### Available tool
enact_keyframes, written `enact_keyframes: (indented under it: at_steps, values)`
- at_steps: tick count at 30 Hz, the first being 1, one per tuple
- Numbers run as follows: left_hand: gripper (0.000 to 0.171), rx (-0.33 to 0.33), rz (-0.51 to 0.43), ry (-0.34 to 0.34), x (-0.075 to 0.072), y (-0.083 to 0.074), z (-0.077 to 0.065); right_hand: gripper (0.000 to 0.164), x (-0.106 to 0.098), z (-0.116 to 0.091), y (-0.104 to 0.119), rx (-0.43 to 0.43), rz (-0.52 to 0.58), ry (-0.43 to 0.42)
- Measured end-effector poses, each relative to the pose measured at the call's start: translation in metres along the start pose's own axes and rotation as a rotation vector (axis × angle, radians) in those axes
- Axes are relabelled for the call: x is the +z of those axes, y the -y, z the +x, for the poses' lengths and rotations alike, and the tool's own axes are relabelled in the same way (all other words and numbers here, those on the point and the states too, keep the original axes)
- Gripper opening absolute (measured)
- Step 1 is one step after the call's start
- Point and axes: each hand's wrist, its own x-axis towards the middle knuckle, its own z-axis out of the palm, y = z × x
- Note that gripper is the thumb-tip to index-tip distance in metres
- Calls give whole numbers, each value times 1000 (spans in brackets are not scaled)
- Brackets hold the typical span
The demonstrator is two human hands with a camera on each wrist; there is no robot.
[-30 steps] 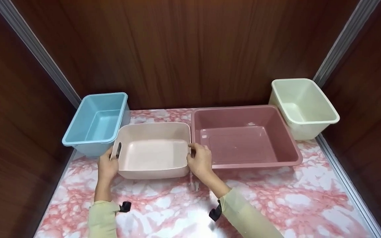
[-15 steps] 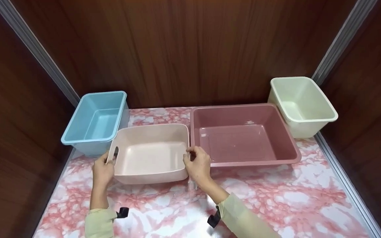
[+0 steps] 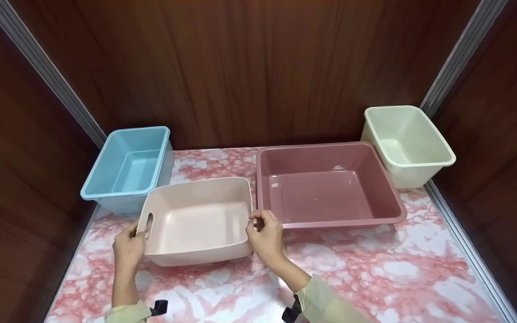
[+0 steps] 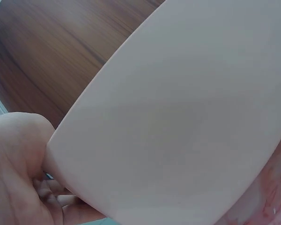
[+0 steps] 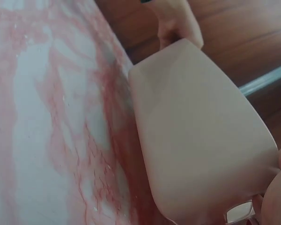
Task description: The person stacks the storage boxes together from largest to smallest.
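A pale pink plastic basket with slot handles in its ends sits between my two hands, turned slightly askew, nothing inside it. My left hand grips its left end at the handle slot, thumb outside the rim. At the opposite end my right hand pinches the rim by the other handle. The left wrist view is filled by the outer wall of the basket, with part of my left hand at its edge. In the right wrist view the basket stands close over the marbled surface.
A blue bin stands at the back left, close to the basket's corner. Right of the basket lies a wide dusky-red tub, and a pale green bin is in the back right corner. Wood-look panels enclose the red-and-white marbled table.
Both hands have drawn the pink basket toward the person and a little left, its left end coming nearer. It has come away from the blue bin and the dusky-red tub.
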Motion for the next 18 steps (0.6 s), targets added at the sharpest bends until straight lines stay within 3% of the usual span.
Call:
enact_keyframes:
  at_steps: [7,18]
  values:
    - [39,-9,-43,-44,-8,3,-13,21,-3,-11,7,-3,77,4]
    - [40,-12,-49,-45,-18,-13,-26,20,-17,-16,32,47,189,-35]
